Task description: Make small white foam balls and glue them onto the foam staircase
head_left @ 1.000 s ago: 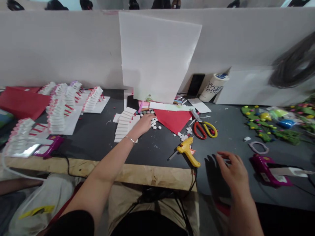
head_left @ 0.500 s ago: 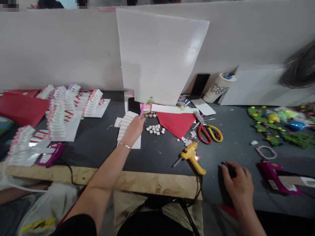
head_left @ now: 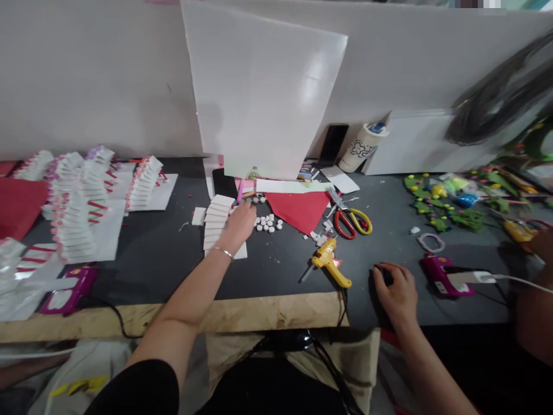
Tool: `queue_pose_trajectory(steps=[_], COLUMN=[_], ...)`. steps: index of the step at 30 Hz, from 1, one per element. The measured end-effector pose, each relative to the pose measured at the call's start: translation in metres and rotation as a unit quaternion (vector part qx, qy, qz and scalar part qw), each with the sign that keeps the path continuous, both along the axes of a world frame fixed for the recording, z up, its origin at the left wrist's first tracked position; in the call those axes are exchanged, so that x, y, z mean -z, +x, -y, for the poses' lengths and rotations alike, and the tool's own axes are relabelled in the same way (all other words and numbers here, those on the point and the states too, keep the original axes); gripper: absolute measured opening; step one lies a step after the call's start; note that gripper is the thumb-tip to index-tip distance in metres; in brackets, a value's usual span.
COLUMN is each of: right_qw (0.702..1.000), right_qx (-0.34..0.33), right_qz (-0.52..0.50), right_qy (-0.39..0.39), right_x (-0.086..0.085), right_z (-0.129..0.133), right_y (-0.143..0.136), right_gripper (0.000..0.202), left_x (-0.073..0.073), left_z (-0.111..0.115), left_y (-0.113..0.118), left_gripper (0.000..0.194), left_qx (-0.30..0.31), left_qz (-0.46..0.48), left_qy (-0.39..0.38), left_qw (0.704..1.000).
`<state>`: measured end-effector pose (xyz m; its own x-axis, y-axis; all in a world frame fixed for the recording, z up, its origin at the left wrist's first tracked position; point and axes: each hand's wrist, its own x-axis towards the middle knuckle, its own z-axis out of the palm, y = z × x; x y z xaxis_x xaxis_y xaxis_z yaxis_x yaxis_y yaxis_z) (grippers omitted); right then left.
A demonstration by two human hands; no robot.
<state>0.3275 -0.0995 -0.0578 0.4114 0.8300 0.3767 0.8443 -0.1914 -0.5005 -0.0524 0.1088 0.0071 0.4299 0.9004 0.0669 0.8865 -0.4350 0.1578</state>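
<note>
My left hand (head_left: 241, 226) reaches over a fanned row of white folded pieces (head_left: 215, 226), beside a small pile of white round pellets (head_left: 266, 223). Its fingers point down and are drawn together; whatever is between the fingertips is hidden. Colourful round bits (head_left: 259, 199) lie just past the fingertips. On the dark table to the right rests my right hand (head_left: 396, 289), thumb and fingers apart and loosely curved, with a dark patch beneath that I cannot make out. Between the hands lie a yellow glue gun (head_left: 330, 262), red-and-yellow-handled scissors (head_left: 349, 222) and red paper (head_left: 298, 208).
White fan-shaped paper models (head_left: 71, 222) stand at left near a purple power strip (head_left: 71, 290). Another power strip (head_left: 440, 276) sits at right. A white board (head_left: 268, 86), phone (head_left: 334, 144) and cup (head_left: 363, 147) stand behind. A co-worker's hand (head_left: 543, 245) is at the right edge.
The view has turned to the right, bringing a co-worker's hand into sight. My left hand has shifted slightly right, closer to the white pellets. My right hand stays on the table.
</note>
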Motion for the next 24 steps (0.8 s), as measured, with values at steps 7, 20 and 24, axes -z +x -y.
queue_pose_trajectory(steps=[7, 20, 24], right_qw=[1.0, 0.992, 0.99], right_qx=[-0.019, -0.038, -0.098], right_qz=[-0.019, -0.121, -0.1], right_qy=[0.007, -0.006, -0.019], right_x=[-0.001, -0.022, -0.027], right_z=[0.004, 0.016, 0.015], right_y=[0.004, 0.002, -0.021], right_gripper=[0.031, 0.043, 0.038], left_x=[-0.014, -0.005, 0.001], left_z=[0.016, 0.143, 0.147], left_y=[0.016, 0.04, 0.035], left_gripper=[0.045, 0.029, 0.023], left_qx=[-0.012, -0.054, -0.039], left_qz=[0.119, 0.109, 0.171], left_qy=[-0.036, 0.005, -0.014], left_qw=[0.992, 0.993, 0.984])
